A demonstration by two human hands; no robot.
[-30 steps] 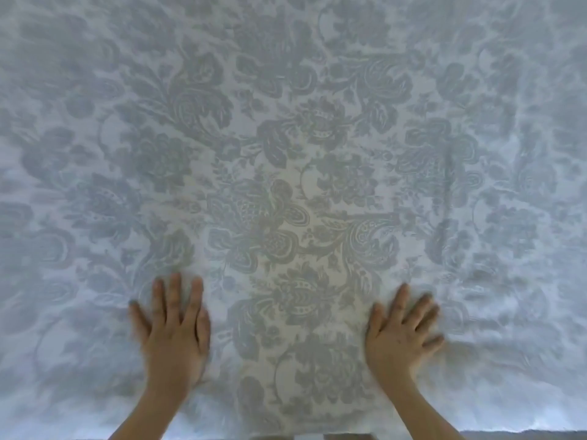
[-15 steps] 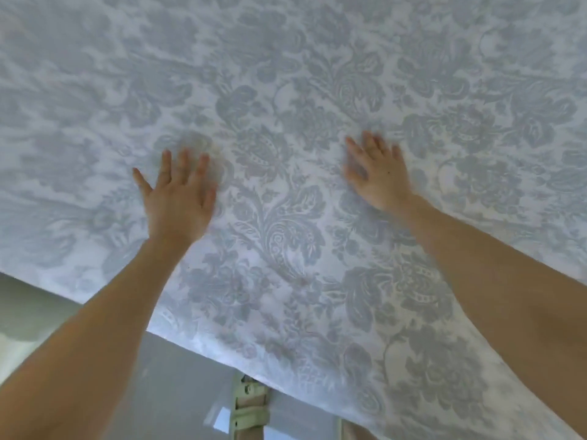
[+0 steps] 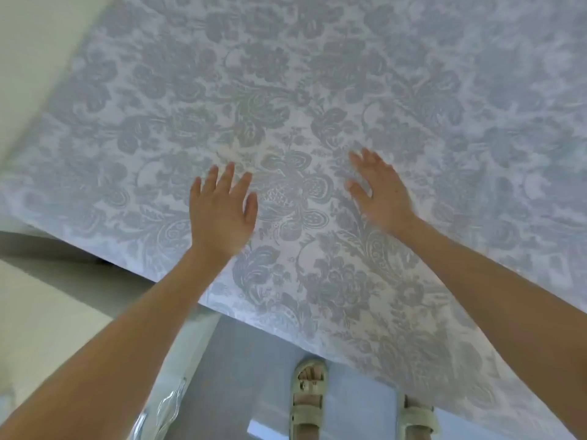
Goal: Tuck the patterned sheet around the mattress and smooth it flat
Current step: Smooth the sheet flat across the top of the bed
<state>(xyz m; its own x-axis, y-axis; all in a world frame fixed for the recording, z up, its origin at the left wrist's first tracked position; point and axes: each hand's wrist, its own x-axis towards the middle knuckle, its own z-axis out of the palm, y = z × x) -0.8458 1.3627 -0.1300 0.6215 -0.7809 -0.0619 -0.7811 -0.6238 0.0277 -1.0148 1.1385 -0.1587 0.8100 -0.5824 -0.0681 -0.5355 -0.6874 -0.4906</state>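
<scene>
Floor point(image 3: 247, 360) shows at 6 o'clock, a pale sandal point(image 3: 309, 396) standing on it just beside the patterned sheet point(image 3: 317, 90), which spreads from 9 through 12 to 4 o'clock. Left hand point(image 3: 220, 211) and right hand point(image 3: 381, 192) rest flat on it near centre, fingers straight, holding nothing.

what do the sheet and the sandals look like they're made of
Patterned sheet: thin woven cloth, probably cotton, matte; the blue-grey floral print shows no shine and it drapes over the edge. Sandals: pale strapped ones, perhaps rubber or synthetic leather; too blurred to tell.
</scene>
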